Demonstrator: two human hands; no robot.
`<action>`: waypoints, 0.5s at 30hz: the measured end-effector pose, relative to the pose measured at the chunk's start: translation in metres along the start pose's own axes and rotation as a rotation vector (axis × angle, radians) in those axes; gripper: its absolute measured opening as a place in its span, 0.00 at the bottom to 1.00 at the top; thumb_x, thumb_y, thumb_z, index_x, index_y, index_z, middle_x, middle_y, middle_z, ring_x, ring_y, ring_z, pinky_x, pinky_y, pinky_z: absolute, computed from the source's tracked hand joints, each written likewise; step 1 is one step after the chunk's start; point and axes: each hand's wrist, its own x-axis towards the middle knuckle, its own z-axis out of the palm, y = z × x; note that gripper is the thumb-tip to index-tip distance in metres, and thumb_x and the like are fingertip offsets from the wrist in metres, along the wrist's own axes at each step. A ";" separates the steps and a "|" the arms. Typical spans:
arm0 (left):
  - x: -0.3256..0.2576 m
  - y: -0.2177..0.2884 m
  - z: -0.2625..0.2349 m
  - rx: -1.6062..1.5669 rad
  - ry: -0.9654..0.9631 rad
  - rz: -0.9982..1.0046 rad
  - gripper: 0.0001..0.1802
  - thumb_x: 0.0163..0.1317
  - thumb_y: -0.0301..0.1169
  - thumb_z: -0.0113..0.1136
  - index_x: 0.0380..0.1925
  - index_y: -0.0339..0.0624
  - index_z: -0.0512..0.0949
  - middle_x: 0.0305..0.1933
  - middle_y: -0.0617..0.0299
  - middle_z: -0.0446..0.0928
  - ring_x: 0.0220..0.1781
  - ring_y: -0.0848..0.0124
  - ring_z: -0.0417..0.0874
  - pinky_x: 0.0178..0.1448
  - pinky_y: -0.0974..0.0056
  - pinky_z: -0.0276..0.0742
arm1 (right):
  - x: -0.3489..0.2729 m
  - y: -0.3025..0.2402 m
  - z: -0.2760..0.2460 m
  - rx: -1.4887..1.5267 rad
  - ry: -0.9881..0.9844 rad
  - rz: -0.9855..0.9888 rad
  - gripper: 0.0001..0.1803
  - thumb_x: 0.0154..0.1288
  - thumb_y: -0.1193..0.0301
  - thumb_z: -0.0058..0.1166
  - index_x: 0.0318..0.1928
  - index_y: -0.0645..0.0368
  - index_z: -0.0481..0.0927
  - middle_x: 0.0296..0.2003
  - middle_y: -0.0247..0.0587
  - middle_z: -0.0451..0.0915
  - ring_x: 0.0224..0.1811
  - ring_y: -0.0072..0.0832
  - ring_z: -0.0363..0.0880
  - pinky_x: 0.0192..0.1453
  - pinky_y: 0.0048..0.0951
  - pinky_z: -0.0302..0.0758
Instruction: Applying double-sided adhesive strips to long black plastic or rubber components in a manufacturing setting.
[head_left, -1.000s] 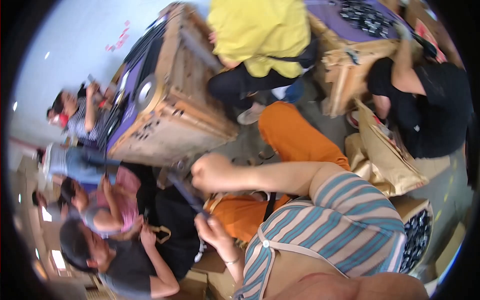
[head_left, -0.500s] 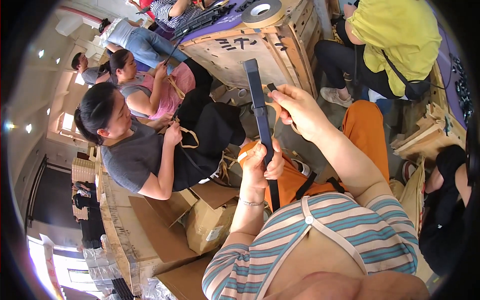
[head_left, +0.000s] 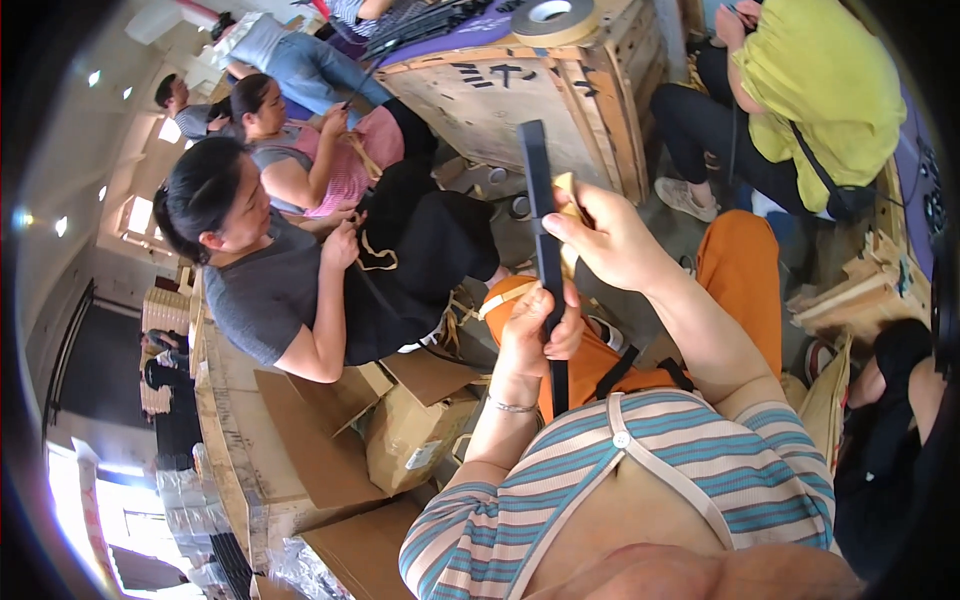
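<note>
A long, narrow black bar stands nearly upright in front of my orange trousers. My left hand is closed around its lower part. Higher up, my right hand pinches a tan tape-like strip, with its thumb against the bar's side. The strip folds up beyond the thumb and runs down behind the fingers, so part of it is hidden. The bar's top end rises free above both hands.
Opened cardboard boxes sit at the lower left. Seated co-workers, one in a grey shirt, are on my left; another in a yellow top is far right. A wooden crate ahead bears a large tape roll.
My right hand has come down and in against the bar; earlier it held a dark end with the tan strip away from it. The bar has shifted slightly right and down in view.
</note>
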 end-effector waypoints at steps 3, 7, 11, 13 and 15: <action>-0.003 0.002 -0.002 0.024 0.025 0.011 0.21 0.62 0.46 0.50 0.37 0.36 0.67 0.12 0.66 0.58 0.09 0.80 0.54 0.11 0.73 0.47 | 0.000 -0.003 -0.001 0.047 -0.051 -0.044 0.08 0.62 0.71 0.49 0.38 0.62 0.71 0.21 0.32 0.69 0.23 0.16 0.64 0.29 0.23 0.65; 0.000 0.002 0.000 -0.013 -0.040 0.006 0.21 0.63 0.46 0.49 0.37 0.35 0.67 0.12 0.66 0.58 0.09 0.79 0.55 0.12 0.73 0.47 | -0.001 -0.004 -0.002 0.152 -0.103 0.014 0.07 0.61 0.72 0.51 0.37 0.62 0.71 0.23 0.28 0.69 0.25 0.14 0.63 0.30 0.21 0.65; 0.000 -0.006 -0.003 0.051 0.032 0.047 0.22 0.62 0.47 0.50 0.36 0.35 0.68 0.12 0.65 0.60 0.09 0.79 0.56 0.12 0.73 0.48 | 0.000 0.002 0.000 0.143 -0.044 0.036 0.09 0.59 0.71 0.54 0.38 0.62 0.72 0.24 0.29 0.70 0.27 0.13 0.64 0.31 0.20 0.66; 0.001 -0.011 -0.009 0.075 0.046 0.070 0.22 0.61 0.47 0.51 0.36 0.35 0.69 0.13 0.65 0.61 0.09 0.79 0.56 0.12 0.73 0.49 | -0.001 0.012 -0.005 0.128 -0.069 0.098 0.12 0.58 0.70 0.56 0.40 0.64 0.73 0.26 0.31 0.72 0.28 0.15 0.67 0.33 0.21 0.68; -0.004 -0.016 -0.016 0.018 0.040 0.076 0.23 0.59 0.47 0.53 0.36 0.35 0.70 0.13 0.64 0.62 0.09 0.79 0.57 0.12 0.73 0.49 | -0.004 0.021 -0.003 0.037 -0.033 0.047 0.14 0.58 0.70 0.56 0.42 0.65 0.74 0.28 0.35 0.75 0.30 0.19 0.71 0.36 0.23 0.70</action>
